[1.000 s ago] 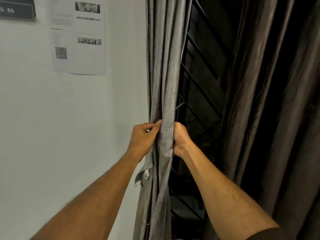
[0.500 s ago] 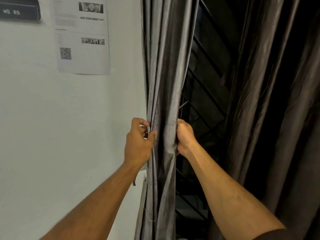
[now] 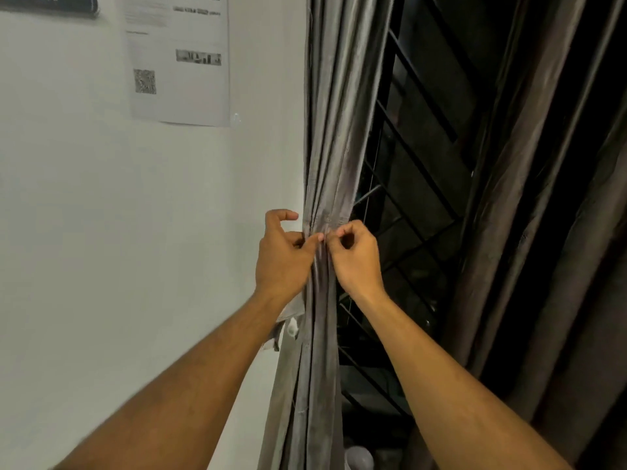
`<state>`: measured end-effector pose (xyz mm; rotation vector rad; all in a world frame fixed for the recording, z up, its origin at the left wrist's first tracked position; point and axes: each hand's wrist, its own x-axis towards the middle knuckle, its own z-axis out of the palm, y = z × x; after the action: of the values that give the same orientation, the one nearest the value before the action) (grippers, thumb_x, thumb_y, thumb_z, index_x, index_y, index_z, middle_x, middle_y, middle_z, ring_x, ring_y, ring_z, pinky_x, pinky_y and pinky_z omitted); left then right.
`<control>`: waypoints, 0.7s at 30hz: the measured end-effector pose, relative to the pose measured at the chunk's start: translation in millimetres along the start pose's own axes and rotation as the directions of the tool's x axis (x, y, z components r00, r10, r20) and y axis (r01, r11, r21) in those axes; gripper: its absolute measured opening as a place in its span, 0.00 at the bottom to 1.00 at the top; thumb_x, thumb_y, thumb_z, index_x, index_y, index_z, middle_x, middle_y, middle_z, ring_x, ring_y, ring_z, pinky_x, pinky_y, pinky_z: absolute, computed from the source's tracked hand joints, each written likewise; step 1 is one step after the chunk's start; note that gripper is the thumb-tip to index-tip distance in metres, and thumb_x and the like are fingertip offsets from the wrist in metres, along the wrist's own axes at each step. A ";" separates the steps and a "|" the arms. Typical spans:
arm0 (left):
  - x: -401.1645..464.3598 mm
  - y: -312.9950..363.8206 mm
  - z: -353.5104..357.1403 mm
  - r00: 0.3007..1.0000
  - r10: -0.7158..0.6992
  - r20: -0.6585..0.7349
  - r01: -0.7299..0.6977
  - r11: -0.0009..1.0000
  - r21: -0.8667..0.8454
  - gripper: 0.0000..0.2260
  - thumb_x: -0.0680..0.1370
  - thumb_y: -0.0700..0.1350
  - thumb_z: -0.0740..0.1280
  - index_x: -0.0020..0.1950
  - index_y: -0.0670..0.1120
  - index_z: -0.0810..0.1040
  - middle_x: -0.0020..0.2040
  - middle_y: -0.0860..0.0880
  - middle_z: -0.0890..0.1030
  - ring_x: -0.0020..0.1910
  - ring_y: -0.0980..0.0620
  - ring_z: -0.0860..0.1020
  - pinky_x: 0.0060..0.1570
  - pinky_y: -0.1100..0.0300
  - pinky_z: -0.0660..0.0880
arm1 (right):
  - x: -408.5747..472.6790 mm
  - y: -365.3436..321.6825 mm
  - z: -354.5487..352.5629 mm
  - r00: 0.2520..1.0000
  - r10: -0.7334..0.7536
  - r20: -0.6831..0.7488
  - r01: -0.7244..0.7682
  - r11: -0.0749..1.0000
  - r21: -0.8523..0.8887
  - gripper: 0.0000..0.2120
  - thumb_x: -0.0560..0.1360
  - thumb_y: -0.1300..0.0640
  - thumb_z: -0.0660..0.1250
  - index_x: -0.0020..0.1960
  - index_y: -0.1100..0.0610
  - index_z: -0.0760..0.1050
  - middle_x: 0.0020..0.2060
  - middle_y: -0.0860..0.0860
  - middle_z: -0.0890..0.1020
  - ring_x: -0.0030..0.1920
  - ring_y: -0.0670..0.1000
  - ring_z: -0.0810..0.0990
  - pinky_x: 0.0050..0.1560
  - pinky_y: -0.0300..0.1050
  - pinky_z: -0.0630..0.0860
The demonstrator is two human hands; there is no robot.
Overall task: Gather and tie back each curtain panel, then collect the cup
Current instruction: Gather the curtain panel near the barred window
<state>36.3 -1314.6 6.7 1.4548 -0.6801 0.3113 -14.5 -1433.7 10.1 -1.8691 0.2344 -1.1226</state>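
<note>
The grey left curtain panel [image 3: 325,147] hangs gathered into a narrow bundle beside the white wall. My left hand [image 3: 283,262] and my right hand [image 3: 358,262] meet at its front. Each pinches the tie-back [image 3: 334,219], a thin fabric band crossing the bundle, between thumb and fingertips. A loose tail of fabric with a white tag [image 3: 288,322] hangs below my left wrist. The dark brown right curtain panel [image 3: 549,232] hangs loose at the right. A pale rounded object, possibly the cup [image 3: 359,457], shows at the bottom edge, mostly hidden.
A black window grille [image 3: 424,157] with slanted bars fills the gap between the two panels. A printed sheet with a QR code [image 3: 176,62] is stuck on the white wall [image 3: 118,232] at the left, beside a dark sign [image 3: 47,3].
My hands left the sides of the bundle and came together at its front, now pinching with fingertips. The view shifted up and closer.
</note>
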 end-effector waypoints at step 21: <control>-28.2 -53.6 -10.1 0.912 -0.235 0.337 0.092 0.917 0.389 0.02 0.76 0.40 0.75 0.47 0.43 0.87 0.40 0.52 0.82 0.36 0.58 0.78 0.37 0.73 0.73 | -36.7 25.8 -33.6 0.984 0.126 0.122 -0.118 0.990 -0.073 0.12 0.80 0.60 0.68 0.63 0.59 0.79 0.56 0.50 0.85 0.57 0.48 0.84 0.61 0.45 0.81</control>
<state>48.1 -1305.4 -52.8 1.9490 -0.8299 0.0158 -54.5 -1448.1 -26.5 -1.9484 0.3124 -0.9192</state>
